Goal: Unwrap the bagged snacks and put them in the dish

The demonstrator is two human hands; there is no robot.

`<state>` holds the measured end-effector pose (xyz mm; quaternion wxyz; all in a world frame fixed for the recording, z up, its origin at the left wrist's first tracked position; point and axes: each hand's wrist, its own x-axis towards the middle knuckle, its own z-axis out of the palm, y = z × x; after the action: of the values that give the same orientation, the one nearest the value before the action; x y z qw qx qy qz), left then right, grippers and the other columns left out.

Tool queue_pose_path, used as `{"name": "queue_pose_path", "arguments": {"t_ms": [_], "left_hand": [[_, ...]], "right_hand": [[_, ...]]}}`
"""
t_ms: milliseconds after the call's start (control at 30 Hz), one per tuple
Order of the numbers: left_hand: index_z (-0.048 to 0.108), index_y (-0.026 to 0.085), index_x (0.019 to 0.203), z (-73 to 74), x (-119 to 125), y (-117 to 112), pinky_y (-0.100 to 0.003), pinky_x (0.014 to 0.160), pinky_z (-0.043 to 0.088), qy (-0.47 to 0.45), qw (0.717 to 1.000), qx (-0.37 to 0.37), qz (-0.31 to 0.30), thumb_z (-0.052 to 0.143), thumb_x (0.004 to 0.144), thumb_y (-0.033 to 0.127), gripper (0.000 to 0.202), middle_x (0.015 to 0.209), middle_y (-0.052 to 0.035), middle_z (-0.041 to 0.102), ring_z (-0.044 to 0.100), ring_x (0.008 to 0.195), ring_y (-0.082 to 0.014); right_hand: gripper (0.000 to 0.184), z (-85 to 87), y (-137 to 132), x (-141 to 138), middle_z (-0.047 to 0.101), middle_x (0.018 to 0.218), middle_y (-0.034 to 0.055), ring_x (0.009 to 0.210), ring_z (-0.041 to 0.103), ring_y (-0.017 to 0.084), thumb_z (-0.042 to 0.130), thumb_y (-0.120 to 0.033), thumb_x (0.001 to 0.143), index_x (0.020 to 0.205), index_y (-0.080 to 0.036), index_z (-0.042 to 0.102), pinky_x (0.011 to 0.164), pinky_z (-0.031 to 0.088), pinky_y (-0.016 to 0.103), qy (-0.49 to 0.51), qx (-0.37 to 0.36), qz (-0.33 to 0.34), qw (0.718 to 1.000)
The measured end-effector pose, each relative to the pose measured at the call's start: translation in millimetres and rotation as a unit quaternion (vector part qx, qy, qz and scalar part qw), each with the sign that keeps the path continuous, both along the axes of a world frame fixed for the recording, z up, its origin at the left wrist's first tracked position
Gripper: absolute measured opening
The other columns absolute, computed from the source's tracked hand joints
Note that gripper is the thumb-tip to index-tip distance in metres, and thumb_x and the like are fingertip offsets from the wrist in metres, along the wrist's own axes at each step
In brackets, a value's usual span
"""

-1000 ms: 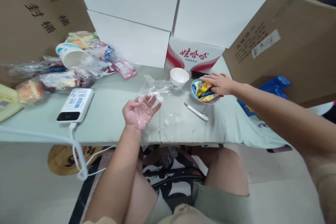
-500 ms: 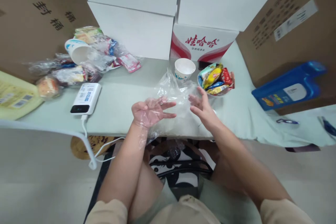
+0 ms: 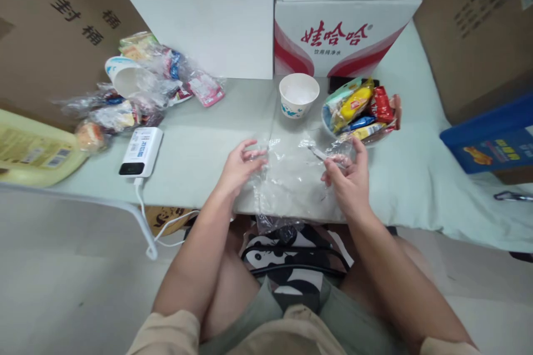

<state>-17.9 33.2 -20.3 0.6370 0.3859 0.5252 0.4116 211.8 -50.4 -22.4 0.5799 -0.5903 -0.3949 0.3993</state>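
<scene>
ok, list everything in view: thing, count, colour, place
table: 1, pale green cover, centre
cup: 1, white/blue, table's back centre
bowl: 1, pale, right of cup
packets: several, yellow/red/blue, in bowl
dark object: 1, black, behind bowl
clear bag: 1, transparent, between hands
slim tool: 1, pale, by right thumb
wrapped snacks: several, mixed, back left
tipped bowl: 1, white/blue, among snacks
power bank: 1, white, left
cable: 1, white, at power bank
container: 1, yellow, far left
bottle: 1, blue, far right
carabiner: 1, dark, front right
printed carton: 1, white/red, behind cup
white panels: 3, white, back
brown cartons: 2, brown, both sides
left hand: 1, bare, bag's left side
right hand: 1, bare, bag's right side
</scene>
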Motion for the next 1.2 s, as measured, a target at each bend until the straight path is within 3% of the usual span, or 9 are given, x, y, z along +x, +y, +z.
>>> {"name": "queue_pose_path", "arguments": {"t_ms": [167,300,367,567,700,800,867,1067,1200], "left_hand": [[0.046,0.036,0.133,8.3,-18,3,-0.029,0.076,0.058,-0.088,0.991,0.036,0.097,0.082,0.069,0.020,0.076,0.110,-0.0038,0.071,0.074,0.084,-0.0180],[0.039,0.033,0.144,8.6,-31,-11,-0.028,0.066,0.058,-0.025,0.997,-0.029,-0.074,0.086,0.063,0.016,0.096,0.094,-0.0054,0.074,0.074,0.070,-0.0193],[0.046,0.028,0.138,8.0,-33,-17,-0.024,0.061,0.056,-0.003,0.993,-0.004,-0.116,0.085,0.060,0.013,0.088,0.085,-0.0034,0.074,0.072,0.064,-0.0174],[0.045,0.036,0.137,9.8,-35,-17,-0.021,0.062,0.052,-0.030,0.992,0.120,0.039,0.080,0.061,0.007,0.088,0.093,0.0008,0.072,0.068,0.060,-0.0105],[0.061,0.032,0.121,9.8,-40,-16,-0.021,0.057,0.048,-0.020,0.988,0.151,0.025,0.081,0.060,0.009,0.068,0.085,0.0027,0.068,0.065,0.063,-0.0116],[0.072,0.022,0.099,8.1,-45,-15,-0.022,0.061,0.048,0.039,0.981,0.189,0.001,0.083,0.060,0.013,0.041,0.075,0.0020,0.063,0.060,0.065,-0.0117],[0.075,0.019,0.098,6.3,-48,-14,-0.023,0.065,0.048,0.095,0.975,0.201,0.005,0.083,0.061,0.015,0.038,0.074,0.0013,0.062,0.058,0.067,-0.0118],[0.078,0.019,0.095,-0.1,-61,-7,-0.025,0.066,0.048,0.319,0.895,0.310,-0.024,0.074,0.075,0.027,0.022,0.077,-0.0004,0.060,0.055,0.068,-0.0125],[0.078,0.021,0.081,-3.8,-65,-6,-0.030,0.077,0.054,0.349,0.863,0.363,-0.035,0.074,0.076,0.034,0.014,0.091,-0.0040,0.057,0.058,0.084,-0.0160]], "right_hand": [[0.074,-3.7,-8,14,0.065,0.085,-0.0042,0.053,0.059,0.013,0.067,-0.046,0.087,0.147,-0.041,0.025,0.050,0.050,0.029,0.005,0.015,-0.012,1.000],[0.070,-4.3,-12,19,0.067,0.083,-0.0032,0.058,0.064,0.016,0.066,-0.049,0.088,0.145,-0.039,0.027,0.056,0.055,0.033,-0.002,0.014,-0.008,1.000],[0.063,-4.7,-12,20,0.068,0.085,-0.0024,0.061,0.065,0.016,0.064,-0.050,0.089,0.141,-0.038,0.031,0.061,0.056,0.035,-0.002,0.010,0.001,1.000],[0.061,-4.7,-13,28,0.070,0.091,-0.0008,0.074,0.068,0.019,0.068,-0.045,0.085,0.138,-0.039,0.037,0.075,0.057,0.040,0.013,0.033,0.047,0.998],[0.051,-2.9,-15,33,0.069,0.090,-0.0002,0.081,0.067,0.020,0.074,-0.039,0.079,0.125,-0.035,0.052,0.076,0.057,0.039,-0.020,0.050,0.090,0.995],[0.044,-2.3,-16,36,0.070,0.092,0.0001,0.070,0.065,0.017,0.072,-0.039,0.081,0.122,-0.034,0.057,0.071,0.057,0.038,-0.023,0.052,0.098,0.994],[0.041,-3.2,-16,37,0.071,0.092,0.0006,0.069,0.064,0.016,0.071,-0.038,0.081,0.121,-0.031,0.060,0.069,0.057,0.037,-0.048,0.042,0.086,0.994],[0.013,-7.3,-11,41,0.067,0.077,0.0020,0.069,0.060,0.016,0.064,-0.034,0.083,0.086,-0.022,0.069,0.068,0.053,0.033,-0.259,0.053,0.016,0.964],[0.010,-6.7,-14,44,0.065,0.092,0.0061,0.086,0.062,0.020,0.058,-0.026,0.084,0.076,-0.022,0.062,0.078,0.052,0.037,-0.340,0.143,-0.011,0.929]]}}
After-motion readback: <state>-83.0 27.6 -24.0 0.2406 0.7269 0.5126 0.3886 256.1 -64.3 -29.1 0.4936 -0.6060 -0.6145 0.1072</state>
